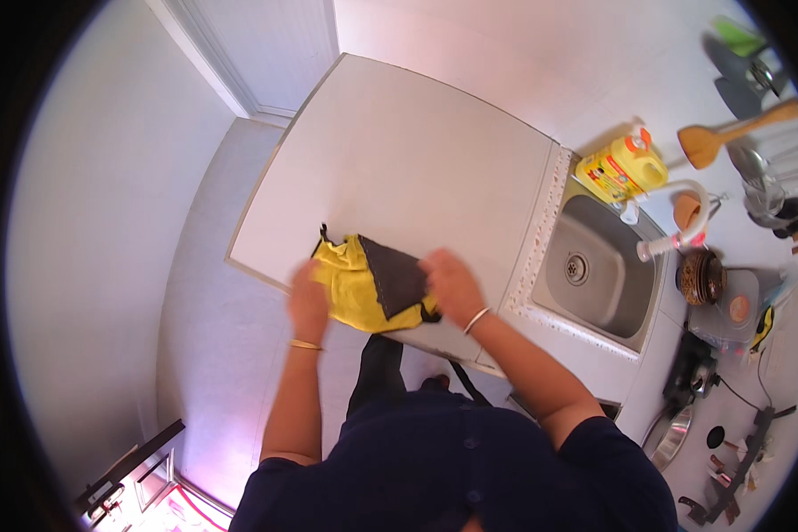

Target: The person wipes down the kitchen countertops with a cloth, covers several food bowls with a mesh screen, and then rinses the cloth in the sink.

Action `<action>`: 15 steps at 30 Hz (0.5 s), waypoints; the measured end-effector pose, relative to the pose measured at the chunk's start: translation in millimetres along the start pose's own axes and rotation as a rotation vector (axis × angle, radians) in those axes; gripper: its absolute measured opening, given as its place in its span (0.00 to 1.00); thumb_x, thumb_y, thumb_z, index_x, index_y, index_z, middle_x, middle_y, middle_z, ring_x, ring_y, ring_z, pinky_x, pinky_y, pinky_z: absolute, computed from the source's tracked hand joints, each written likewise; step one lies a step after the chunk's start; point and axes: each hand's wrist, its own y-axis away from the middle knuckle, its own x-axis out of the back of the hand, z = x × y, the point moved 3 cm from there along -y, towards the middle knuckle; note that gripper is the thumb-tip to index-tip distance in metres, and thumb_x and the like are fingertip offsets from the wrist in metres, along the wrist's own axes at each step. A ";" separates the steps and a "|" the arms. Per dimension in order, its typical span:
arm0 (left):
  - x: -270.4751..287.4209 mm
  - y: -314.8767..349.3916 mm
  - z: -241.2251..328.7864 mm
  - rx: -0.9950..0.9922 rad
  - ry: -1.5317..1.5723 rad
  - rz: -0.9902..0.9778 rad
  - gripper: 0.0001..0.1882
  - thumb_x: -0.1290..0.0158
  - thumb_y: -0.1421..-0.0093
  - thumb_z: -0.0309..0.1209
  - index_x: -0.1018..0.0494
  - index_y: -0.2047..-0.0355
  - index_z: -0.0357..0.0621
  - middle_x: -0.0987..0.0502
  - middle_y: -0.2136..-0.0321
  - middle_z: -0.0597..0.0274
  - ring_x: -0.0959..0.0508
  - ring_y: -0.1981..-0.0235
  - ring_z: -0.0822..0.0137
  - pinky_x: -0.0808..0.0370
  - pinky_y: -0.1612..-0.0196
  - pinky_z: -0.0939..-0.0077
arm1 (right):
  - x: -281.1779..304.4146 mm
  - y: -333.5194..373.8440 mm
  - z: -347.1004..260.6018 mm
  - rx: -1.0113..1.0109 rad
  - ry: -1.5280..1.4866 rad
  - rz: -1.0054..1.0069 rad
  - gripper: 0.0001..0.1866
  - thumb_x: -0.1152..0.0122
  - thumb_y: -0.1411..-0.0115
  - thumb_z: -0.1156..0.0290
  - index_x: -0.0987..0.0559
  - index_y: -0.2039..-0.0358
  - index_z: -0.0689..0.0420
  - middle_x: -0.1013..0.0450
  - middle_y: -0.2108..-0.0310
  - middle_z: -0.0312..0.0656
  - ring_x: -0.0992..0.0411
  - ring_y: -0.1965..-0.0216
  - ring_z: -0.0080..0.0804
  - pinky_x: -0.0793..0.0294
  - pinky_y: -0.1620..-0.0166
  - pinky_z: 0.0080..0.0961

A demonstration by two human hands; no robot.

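Note:
A folded yellow cloth piece with a dark grey panel (350,288) lies at the near edge of the pale countertop. Black trim or straps stick out at its upper left and lower right corners; whether it is an apron or a bag, I cannot tell. At its left edge my left hand (308,301) is closed on the yellow fabric, somewhat blurred. My right hand (452,285) grips the right side beside the dark panel, its fingers bent and partly smeared by motion.
The countertop (417,151) stretches away beyond the cloth. To the right sit a steel sink (585,253), a white faucet (674,241) and a yellow detergent jug (621,168). Utensils, including a wooden spatula (702,146), hang on the right wall. A door (257,53) stands at the far left.

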 end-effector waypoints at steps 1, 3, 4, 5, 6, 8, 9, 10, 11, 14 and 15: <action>-31.6 -1.0 3.9 -0.028 -0.074 -0.191 0.21 0.53 0.47 0.27 0.34 0.51 0.40 0.34 0.48 0.49 0.37 0.43 0.54 0.40 0.43 0.64 | -25.9 -5.6 -17.1 0.152 -0.019 -0.100 0.19 0.47 0.44 0.65 0.29 0.54 0.60 0.34 0.49 0.47 0.40 0.44 0.45 0.42 0.43 0.40; -71.3 -0.8 18.1 -0.102 -0.326 -0.188 0.30 0.51 0.45 0.39 0.41 0.43 0.45 0.44 0.40 0.50 0.47 0.38 0.53 0.51 0.39 0.55 | -61.1 -18.5 -32.6 0.161 0.080 -0.319 0.27 0.49 0.43 0.60 0.35 0.46 0.58 0.43 0.41 0.45 0.48 0.38 0.42 0.49 0.39 0.41; -69.0 -14.9 8.6 -0.091 -0.376 -0.176 0.32 0.52 0.45 0.42 0.43 0.41 0.46 0.47 0.39 0.51 0.50 0.37 0.53 0.54 0.38 0.52 | -71.1 -34.5 -33.9 0.150 0.062 -0.340 0.28 0.49 0.43 0.59 0.37 0.44 0.58 0.46 0.40 0.44 0.51 0.37 0.41 0.52 0.38 0.40; -71.2 -30.4 2.1 -0.056 -0.413 -0.192 0.34 0.52 0.45 0.45 0.45 0.40 0.48 0.51 0.38 0.51 0.53 0.36 0.52 0.57 0.38 0.50 | -77.3 -51.1 -28.5 0.152 0.054 -0.342 0.30 0.50 0.43 0.58 0.39 0.43 0.57 0.49 0.38 0.43 0.54 0.36 0.40 0.55 0.37 0.40; -72.4 -45.7 -5.6 -0.001 -0.449 -0.235 0.36 0.53 0.45 0.48 0.47 0.38 0.50 0.54 0.36 0.52 0.56 0.35 0.52 0.61 0.38 0.48 | -86.5 -66.8 -23.5 0.116 0.063 -0.427 0.32 0.50 0.43 0.57 0.41 0.41 0.57 0.52 0.37 0.42 0.57 0.35 0.39 0.57 0.37 0.40; -65.4 -86.4 -21.6 0.052 -0.502 -0.208 0.36 0.55 0.44 0.50 0.49 0.38 0.53 0.55 0.36 0.54 0.57 0.35 0.54 0.62 0.38 0.48 | -100.8 -110.2 -20.8 0.149 0.034 -0.367 0.32 0.51 0.43 0.56 0.42 0.40 0.56 0.52 0.37 0.42 0.58 0.35 0.39 0.59 0.36 0.39; -62.5 -106.3 -25.4 0.050 -0.525 -0.168 0.35 0.55 0.43 0.49 0.49 0.38 0.53 0.55 0.36 0.55 0.57 0.35 0.54 0.62 0.38 0.48 | -106.7 -132.4 -17.9 0.167 0.035 -0.340 0.32 0.51 0.43 0.56 0.42 0.40 0.56 0.52 0.37 0.42 0.58 0.35 0.39 0.59 0.36 0.39; -62.0 -131.6 -30.6 0.083 -0.518 -0.180 0.35 0.56 0.43 0.49 0.49 0.38 0.53 0.55 0.36 0.55 0.57 0.35 0.54 0.62 0.38 0.48 | -113.1 -157.2 -15.6 0.158 0.043 -0.329 0.32 0.52 0.42 0.56 0.43 0.40 0.56 0.52 0.36 0.42 0.58 0.34 0.38 0.60 0.36 0.39; -60.4 -153.9 -34.7 0.089 -0.527 -0.164 0.34 0.57 0.42 0.48 0.49 0.38 0.53 0.55 0.36 0.55 0.57 0.35 0.54 0.62 0.38 0.48 | -121.4 -179.6 -13.4 0.125 0.054 -0.364 0.33 0.53 0.42 0.56 0.44 0.39 0.56 0.53 0.36 0.42 0.58 0.34 0.38 0.60 0.36 0.39; -63.9 -216.2 -44.3 0.103 -0.567 -0.155 0.33 0.59 0.41 0.46 0.50 0.37 0.52 0.56 0.36 0.56 0.57 0.35 0.54 0.62 0.38 0.48 | -138.9 -241.7 -4.6 0.095 0.083 -0.323 0.31 0.57 0.41 0.57 0.44 0.39 0.57 0.53 0.36 0.41 0.58 0.34 0.37 0.61 0.36 0.39; -67.1 -235.5 -46.2 0.097 -0.596 -0.148 0.32 0.59 0.40 0.45 0.51 0.37 0.52 0.56 0.35 0.55 0.58 0.35 0.54 0.62 0.38 0.47 | -142.8 -260.0 -0.1 0.086 0.094 -0.299 0.31 0.58 0.41 0.57 0.44 0.39 0.57 0.52 0.36 0.42 0.58 0.35 0.38 0.61 0.36 0.39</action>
